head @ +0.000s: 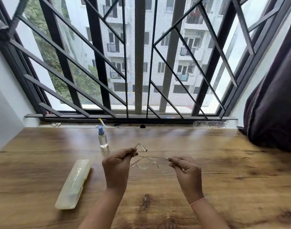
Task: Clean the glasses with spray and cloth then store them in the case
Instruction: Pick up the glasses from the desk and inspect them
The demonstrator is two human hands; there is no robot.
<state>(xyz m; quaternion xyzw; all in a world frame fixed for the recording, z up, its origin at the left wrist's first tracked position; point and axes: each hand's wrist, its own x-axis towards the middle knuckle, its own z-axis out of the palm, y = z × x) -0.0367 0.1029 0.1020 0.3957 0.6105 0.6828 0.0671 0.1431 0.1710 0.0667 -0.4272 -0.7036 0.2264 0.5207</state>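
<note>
- Centrally, just one pair of transparent plastic-framed glasses (151, 163) with two round clear lenses, held up off the table between both hands, lenses hanging toward the near side.
- Two bare hands in view, one at each end of the frame.
- Left hand (117, 167): fingers curled, pinching the left side of the glasses at about the hinge. One temple arm sticking out past the fingertips toward the far side, its tip bent over.
- Right hand (186, 171): fingers likewise curled, pinching the right end of the frame between thumb and fingertips. Second temple arm not clearly made out.
- One thin pink thread band (197, 201) round the right wrist.
- One small clear spray bottle (102, 138) with a blue nozzle top, standing upright on the table, just beyond the left hand on the far side and not touching it.
- One long, pale cream, translucent plastic glasses case (73, 181), closed, lying flat and slanted at the left, apart from the left hand. Lettering on its lid too blurred to read.
- One brown wood-grain table (224, 171) beneath everything.
- One dark maroon curtain (273, 96) bunched at the far right, its lower folds resting on the table's far right corner.
- One wide window (141, 63) along the far edge, fronted by a dark metal grille of slanted bars. Pale apartment block and green trees beyond.
- One small white-and-yellow object (101, 122) on the sill behind the bottle, too small to identify.
</note>
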